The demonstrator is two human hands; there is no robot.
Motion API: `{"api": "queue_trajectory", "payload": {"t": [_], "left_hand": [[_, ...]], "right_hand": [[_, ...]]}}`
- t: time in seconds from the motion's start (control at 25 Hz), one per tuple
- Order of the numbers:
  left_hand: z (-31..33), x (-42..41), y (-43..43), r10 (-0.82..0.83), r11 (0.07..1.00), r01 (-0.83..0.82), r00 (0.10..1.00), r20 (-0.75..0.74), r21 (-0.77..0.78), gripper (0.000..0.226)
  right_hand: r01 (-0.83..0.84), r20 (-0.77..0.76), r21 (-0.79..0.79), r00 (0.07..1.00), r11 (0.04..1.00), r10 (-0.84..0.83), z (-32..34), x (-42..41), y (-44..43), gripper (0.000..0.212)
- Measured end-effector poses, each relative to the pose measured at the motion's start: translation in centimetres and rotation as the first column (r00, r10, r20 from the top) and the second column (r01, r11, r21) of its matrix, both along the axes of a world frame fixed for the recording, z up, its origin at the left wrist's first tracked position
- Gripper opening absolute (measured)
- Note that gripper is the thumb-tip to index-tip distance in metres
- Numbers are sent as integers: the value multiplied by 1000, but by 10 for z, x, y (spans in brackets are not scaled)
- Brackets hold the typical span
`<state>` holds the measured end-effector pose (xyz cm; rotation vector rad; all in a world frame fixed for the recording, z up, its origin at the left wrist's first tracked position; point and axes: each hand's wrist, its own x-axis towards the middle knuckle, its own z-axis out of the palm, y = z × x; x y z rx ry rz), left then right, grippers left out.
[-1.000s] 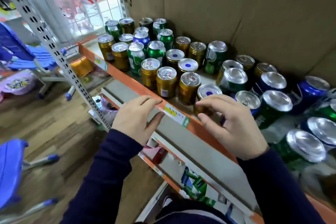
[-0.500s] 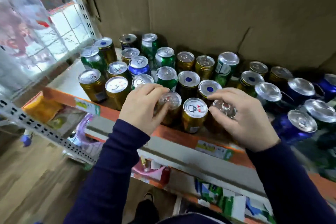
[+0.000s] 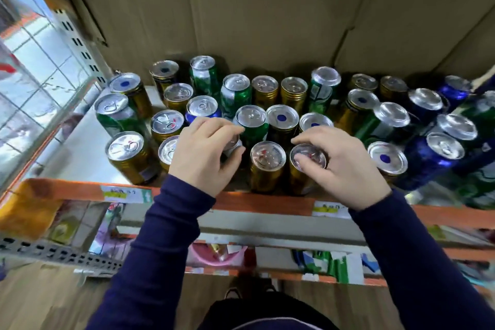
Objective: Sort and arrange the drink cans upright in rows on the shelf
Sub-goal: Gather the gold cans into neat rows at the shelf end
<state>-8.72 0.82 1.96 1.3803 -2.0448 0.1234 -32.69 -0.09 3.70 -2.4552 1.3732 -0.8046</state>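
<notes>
**Both grips now closed on near-row cans**

A second ago the left grip (image 3: 203, 158) lay on the orange shelf rail (image 3: 257, 202) and the right grip (image 3: 345, 166) was just reaching the near row. Now both are over the shelf, each closed on a can top.

The left grip curls its fingers and thumb round the lid of a front-row can (image 3: 233, 145). Its palm hides most of that can, so I cannot tell the colour. The right grip pinches the rim of a gold can (image 3: 298, 182), thumb on the near side and fingers over the far side. The middle can (image 3: 267, 166), also gold, stands untouched between the two. All three are upright just behind the rail.

I read this as the reach finished and the hold made, so the next step is to shift these two into line.

The sorting looks far from done. A green can (image 3: 251, 126) sits among gold ones behind, and the blue cans (image 3: 428, 161) crowd the right. I cannot tell whether they lean or the lens bends them. The neighbours stand so close that a careless slide could knock one over.
</notes>
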Motion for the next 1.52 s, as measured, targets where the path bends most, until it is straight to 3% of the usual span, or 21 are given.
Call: {"api": "queue_trajectory", "payload": {"t": [0.16, 0.4, 0.52, 0.64, 0.76, 0.88, 1.08, 1.28, 1.4, 1.52], "left_hand": [[5, -5, -13, -37, 997, 35, 999, 30, 72, 34], [7, -9, -19, 3, 991, -17, 995, 103, 133, 42], [8, -11, -19, 44, 990, -56, 995, 92, 130, 41], [10, -6, -20, 75, 985, -87, 994, 78, 152, 48], [9, 4, -12, 103, 973, -122, 989, 107, 194, 60], [9, 7, -3, 154, 925, -192, 978, 139, 328, 79], [11, 4, -5, 202, 911, -220, 975, 87, 348, 83], [16, 9, -7, 147, 949, -155, 988, 50, 273, 83], [36, 14, -9, 125, 987, -123, 992, -17, 100, 80], [68, 3, -18, 67, 997, -68, 994, -82, -18, 74]], "right_hand": [[46, -30, -13, 998, 999, -47, 7, -8, -15, 27], [-24, -405, 208, 908, 978, 108, 4, -11, -27, 82], [-58, -437, 110, 894, 992, 101, 6, -14, -29, 81], [-83, -485, 161, 861, 983, 152, 13, -12, -33, 78], [-130, -364, 233, 907, 964, 211, 24, -3, -42, 65], [-167, -192, 173, 961, 971, 199, 24, 22, -57, 50], [-158, -226, 191, 954, 969, 200, 7, 62, -79, 70], [-94, -105, 202, 988, 975, 117, 9, 72, -82, 74], [-43, 116, 189, 993, 981, 22, 29, 66, -72, 73], [60, 346, 108, 934, 992, -94, 60, 41, -55, 61]]}}
